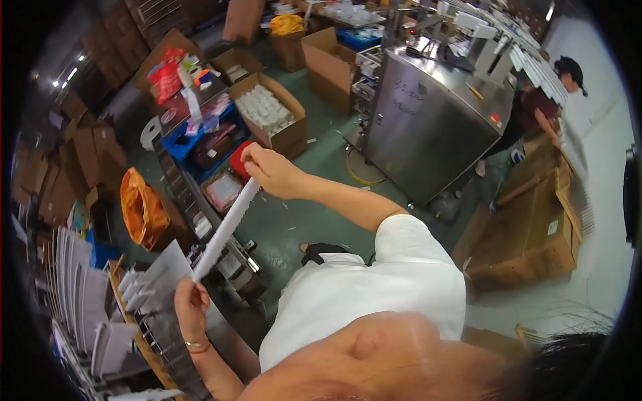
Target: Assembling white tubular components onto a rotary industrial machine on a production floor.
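I report both of my hands engaged on one white strip (pixel 226 232), which slants from the middle of the frame down toward the lower left. My right grip (pixel 277 175) pinches its upper end between thumb and fingers; my left grip (pixel 191 309) pinches its lower end. The strip looks straight, with a notched edge along its right side.

Step in hand, in my judgement: holding the strip by its two ends, clear of any support. The next move, I judge, calls for both ends to stay pinched and level in tension, since a strip this slender could bend if one end were let go.

Count follows. Strips in hand: one. Hands on it: two. Red round objects, partly behind my right grip: one (pixel 239 160). Bins lined with an orange bag, left of the frame: one (pixel 137 217). Cartons filled with white pieces, upper centre-left: one (pixel 294 127); the pieces overlap too much to count. Steel cabinets, upper right: one (pixel 428 127), with one red button (pixel 495 117) on it. Large brown cartons lying at the right: one (pixel 528 247). Co-workers, at the far upper right: one (pixel 535 107). White panels (pixel 77 287), lower left: several, count not established.
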`<state>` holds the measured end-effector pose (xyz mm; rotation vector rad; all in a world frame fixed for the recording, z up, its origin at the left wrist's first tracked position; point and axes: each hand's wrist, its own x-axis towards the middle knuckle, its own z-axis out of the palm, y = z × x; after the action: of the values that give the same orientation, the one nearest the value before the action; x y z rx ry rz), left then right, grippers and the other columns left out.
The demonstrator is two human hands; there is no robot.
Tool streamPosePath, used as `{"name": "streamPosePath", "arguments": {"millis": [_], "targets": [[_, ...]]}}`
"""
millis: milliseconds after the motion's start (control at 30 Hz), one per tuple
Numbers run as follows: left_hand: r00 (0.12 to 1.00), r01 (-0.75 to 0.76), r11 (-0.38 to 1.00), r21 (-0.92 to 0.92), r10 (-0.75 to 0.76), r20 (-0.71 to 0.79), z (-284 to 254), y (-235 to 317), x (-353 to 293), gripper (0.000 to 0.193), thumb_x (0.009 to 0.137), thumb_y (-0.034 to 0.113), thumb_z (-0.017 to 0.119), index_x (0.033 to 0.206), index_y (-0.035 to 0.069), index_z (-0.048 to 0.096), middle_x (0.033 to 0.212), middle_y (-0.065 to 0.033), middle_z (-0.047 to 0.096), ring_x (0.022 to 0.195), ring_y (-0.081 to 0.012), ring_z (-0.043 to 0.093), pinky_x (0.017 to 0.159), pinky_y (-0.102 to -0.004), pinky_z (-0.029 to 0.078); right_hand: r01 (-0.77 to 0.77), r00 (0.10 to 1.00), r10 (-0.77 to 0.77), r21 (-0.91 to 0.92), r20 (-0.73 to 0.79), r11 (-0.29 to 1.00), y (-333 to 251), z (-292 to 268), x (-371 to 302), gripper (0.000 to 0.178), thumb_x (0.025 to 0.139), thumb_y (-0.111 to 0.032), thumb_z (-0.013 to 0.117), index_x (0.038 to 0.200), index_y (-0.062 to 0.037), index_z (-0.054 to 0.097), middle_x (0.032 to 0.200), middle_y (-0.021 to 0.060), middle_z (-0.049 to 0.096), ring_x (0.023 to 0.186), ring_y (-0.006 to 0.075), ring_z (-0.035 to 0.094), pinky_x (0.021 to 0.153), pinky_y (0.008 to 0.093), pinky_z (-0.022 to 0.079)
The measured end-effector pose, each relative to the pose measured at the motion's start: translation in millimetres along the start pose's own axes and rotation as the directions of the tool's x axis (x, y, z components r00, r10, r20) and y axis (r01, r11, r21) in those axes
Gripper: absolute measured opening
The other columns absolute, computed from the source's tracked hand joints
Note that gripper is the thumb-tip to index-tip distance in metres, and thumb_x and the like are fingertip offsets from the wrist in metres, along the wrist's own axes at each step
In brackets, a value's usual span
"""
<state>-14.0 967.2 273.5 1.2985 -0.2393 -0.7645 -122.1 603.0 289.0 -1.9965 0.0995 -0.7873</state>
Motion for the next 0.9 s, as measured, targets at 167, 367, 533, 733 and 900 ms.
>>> {"name": "streamPosePath", "arguments": {"millis": [167,367,533,733,900], "targets": [[0.868,0.232,0.922,0.309,-0.34,0.362,45.9,-4.5,-5.2,0.028,0.099,0.022,0.051,0.103,-0.003,0.062,0.086,-0.0122,0.069,0.072,-0.0152,0.063,0.069,-0.0247,0.05,0.347,0.937,-0.345,-0.293,0.059,0.891,-9.8,-36.7,15.0,0.028,0.089,-0.022,0.054,0.112,-0.0069,0.05,0.096,0.0134,0.051,0.09,0.0323,0.051,0.08,0.041,0.04],[0.844,0.256,0.905,0.339,-0.38,0.378,85.3,-27.6,18.1,0.024,0.096,0.013,0.058,0.112,-0.005,0.062,0.097,-0.0133,0.07,0.085,-0.017,0.065,0.081,-0.0276,0.051,0.622,0.777,-0.543,-0.251,0.319,0.742,-0.7,-57.8,75.1,0.036,0.084,-0.028,0.058,0.113,-0.0081,0.051,0.096,0.0138,0.051,0.089,0.0324,0.051,0.078,0.0404,0.039],[0.907,0.179,0.951,0.252,-0.259,0.331,124.9,-36.0,68.6,0.023,0.094,0.011,0.06,0.111,-0.004,0.063,0.099,-0.0123,0.069,0.088,-0.0167,0.065,0.083,-0.0272,0.05,0.655,0.741,-0.67,-0.275,0.047,0.704,36.1,-76.2,126.5,0.031,0.083,-0.021,0.062,0.11,-0.0083,0.052,0.097,0.0127,0.052,0.088,0.0324,0.051,0.076,0.0419,0.041],[0.97,0.196,0.976,-0.098,-0.179,0.162,130.7,-67.6,170.4,0.023,0.095,0.01,0.059,0.113,-0.004,0.063,0.102,-0.0093,0.068,0.092,-0.0145,0.062,0.085,-0.0255,0.047,0.282,0.889,-0.266,0.012,0.373,0.959,122.6,-49.5,95.1,0.03,0.084,-0.021,0.068,0.1,-0.0049,0.049,0.091,0.0147,0.058,0.081,0.0338,0.059,0.071,0.0397,0.048],[0.94,-0.217,0.949,0.228,0.266,-0.212,195.3,-36.8,230.3,0.03,0.095,0.009,0.058,0.122,-0.004,0.061,0.114,-0.0067,0.064,0.103,-0.0132,0.058,0.093,-0.0281,0.045,-0.11,0.892,-0.064,0.353,0.447,0.929,130.4,-3.8,91.9,0.026,0.094,-0.022,0.061,0.106,-0.0039,0.047,0.089,0.0146,0.059,0.078,0.0263,0.062,0.071,0.0367,0.05]]}}
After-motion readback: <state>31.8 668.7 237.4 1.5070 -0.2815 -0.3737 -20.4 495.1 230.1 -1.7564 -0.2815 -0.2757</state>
